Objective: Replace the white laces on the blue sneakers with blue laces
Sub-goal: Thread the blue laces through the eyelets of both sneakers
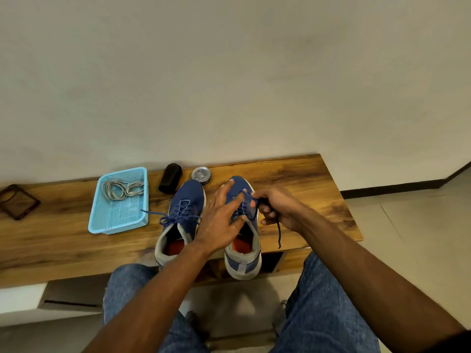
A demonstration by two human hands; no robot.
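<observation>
- Two blue sneakers stand on the wooden bench; the one nearer the basket is already laced blue, and the white laces lie inside the basket.
- We judge the second sneaker, farther from the basket, is in hand.
- Our left hand lies flat, fingers spread, on its tongue.
- Our right hand pinches the blue lace; next we must thread an eyelet.

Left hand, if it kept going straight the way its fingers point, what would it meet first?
The left hand lies open on the right-side sneaker, fingers aimed toward the toe. Past that, probably the round tin, then the wall; depth is unclear.
</observation>
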